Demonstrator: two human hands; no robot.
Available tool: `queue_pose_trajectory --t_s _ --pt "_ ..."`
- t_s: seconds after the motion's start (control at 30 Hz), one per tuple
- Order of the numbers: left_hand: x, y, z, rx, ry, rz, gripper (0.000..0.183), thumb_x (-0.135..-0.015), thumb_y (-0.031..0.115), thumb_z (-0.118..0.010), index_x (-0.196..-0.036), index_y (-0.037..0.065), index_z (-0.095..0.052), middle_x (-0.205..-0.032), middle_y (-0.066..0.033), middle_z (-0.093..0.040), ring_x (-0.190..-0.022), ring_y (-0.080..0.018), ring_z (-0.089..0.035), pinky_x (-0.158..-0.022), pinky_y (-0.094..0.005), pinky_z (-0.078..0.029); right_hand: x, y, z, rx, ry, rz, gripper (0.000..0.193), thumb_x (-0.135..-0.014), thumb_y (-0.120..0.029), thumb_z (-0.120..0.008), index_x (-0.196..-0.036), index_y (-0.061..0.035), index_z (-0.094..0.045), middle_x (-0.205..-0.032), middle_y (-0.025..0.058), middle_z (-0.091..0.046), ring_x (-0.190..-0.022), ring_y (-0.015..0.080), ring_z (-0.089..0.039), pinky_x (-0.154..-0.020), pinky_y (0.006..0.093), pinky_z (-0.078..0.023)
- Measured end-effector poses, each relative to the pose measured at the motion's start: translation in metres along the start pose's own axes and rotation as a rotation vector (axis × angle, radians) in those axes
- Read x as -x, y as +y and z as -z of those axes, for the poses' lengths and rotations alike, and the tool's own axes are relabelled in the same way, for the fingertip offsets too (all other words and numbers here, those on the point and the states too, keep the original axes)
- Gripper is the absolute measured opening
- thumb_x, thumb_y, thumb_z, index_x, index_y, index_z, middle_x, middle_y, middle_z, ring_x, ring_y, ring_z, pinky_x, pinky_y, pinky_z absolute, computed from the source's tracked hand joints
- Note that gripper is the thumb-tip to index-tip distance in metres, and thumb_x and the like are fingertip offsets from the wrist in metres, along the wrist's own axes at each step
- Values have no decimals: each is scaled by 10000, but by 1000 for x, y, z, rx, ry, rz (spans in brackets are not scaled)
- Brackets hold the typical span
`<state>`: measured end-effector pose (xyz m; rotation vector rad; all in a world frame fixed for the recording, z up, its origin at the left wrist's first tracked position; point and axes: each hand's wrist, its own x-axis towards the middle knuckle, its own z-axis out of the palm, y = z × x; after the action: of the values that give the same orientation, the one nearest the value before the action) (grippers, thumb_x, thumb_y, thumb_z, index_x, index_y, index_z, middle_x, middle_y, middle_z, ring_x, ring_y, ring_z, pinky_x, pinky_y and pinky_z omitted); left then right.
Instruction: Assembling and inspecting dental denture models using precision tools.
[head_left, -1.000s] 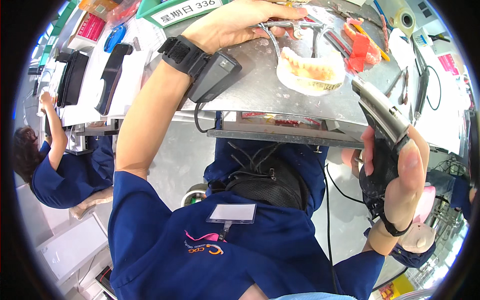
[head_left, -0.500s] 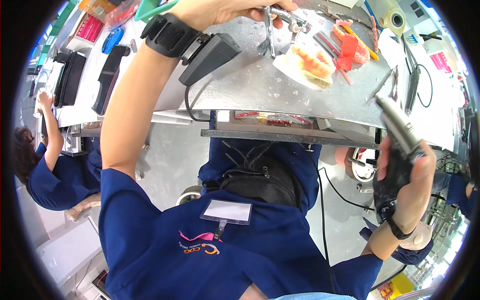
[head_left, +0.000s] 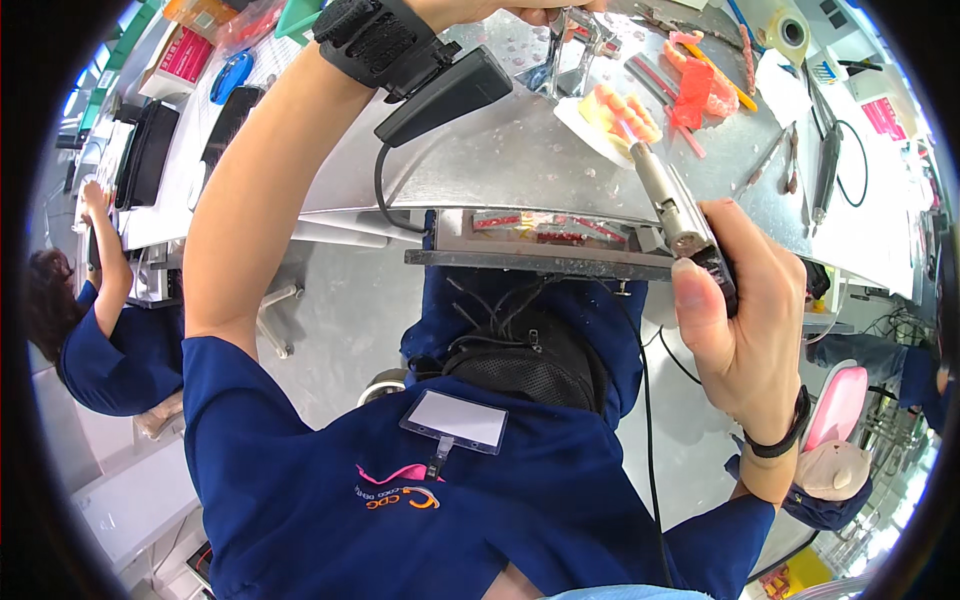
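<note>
My left hand (head_left: 505,8) is partly cut off by the upper edge, its fingers closed on a metal dental articulator (head_left: 572,55). Just below the articulator is a dental model (head_left: 608,118) with a white plaster base, pinkish wax and a row of teeth; whether it is joined to the articulator I cannot tell. In my right hand (head_left: 750,310) is a handheld gas torch (head_left: 668,200) with a metal barrel and a dark body. Its nozzle points at the teeth from close by, and a faint pale streak shows between them.
Red wax strips and pink wax pieces (head_left: 695,100) lie beside the model with an orange pencil-like stick (head_left: 735,85). Thin hand tools (head_left: 768,160) and a corded black handpiece (head_left: 828,175) lie farther right. A drawer (head_left: 540,235) sits open below the bench. Another person (head_left: 110,350) works at left.
My right hand has swung left and forward, bringing the torch from beside the bench to the model. My left hand and the articulator have shifted slightly farther away.
</note>
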<state>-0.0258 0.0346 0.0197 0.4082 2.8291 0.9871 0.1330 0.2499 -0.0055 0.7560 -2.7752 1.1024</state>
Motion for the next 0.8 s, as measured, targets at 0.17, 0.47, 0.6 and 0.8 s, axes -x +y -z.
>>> queue_pose_trajectory --t_s 0.17,0.47,0.6,0.8 --pt "27 13 7 75 108 -97 317 -855 246 -660 -855 -70 -651 -680 -107 -622 -607 -171 -559 -552 -336 -449 1 -5 1 26 -32 -33 608 -898 -588 -527 -903 19 -572 -631 106 -424 -573 251 -425 -561 341 -363" --pt "17 -29 -14 223 244 -761 237 -900 110 -653 -1089 -32 -645 -841 -121 -691 -701 -152 -581 -675 -309 -497 7 16 22 -818 -108 -574 489 -954 -421 -551 -1050 56 -606 -761 87 -616 -604 117 -539 -548 234 -408" --pt "5 -30 -21 176 415 -1102 307 -866 35 -636 -1165 -30 -616 -925 -123 -700 -744 -142 -573 -724 -299 -507 -2 15 7 -894 12 -654 466 -963 -375 -554 -1146 53 -551 -861 130 -648 -631 133 -564 -554 240 -431" --pt "38 -9 -13 72 281 -788 366 -838 -8 -593 -1203 -37 -590 -1032 -150 -676 -856 -179 -595 -823 -301 -502 -11 3 1 -688 117 -714 587 -969 -480 -442 -1071 81 -581 -699 128 -578 -477 135 -466 -483 288 -436"
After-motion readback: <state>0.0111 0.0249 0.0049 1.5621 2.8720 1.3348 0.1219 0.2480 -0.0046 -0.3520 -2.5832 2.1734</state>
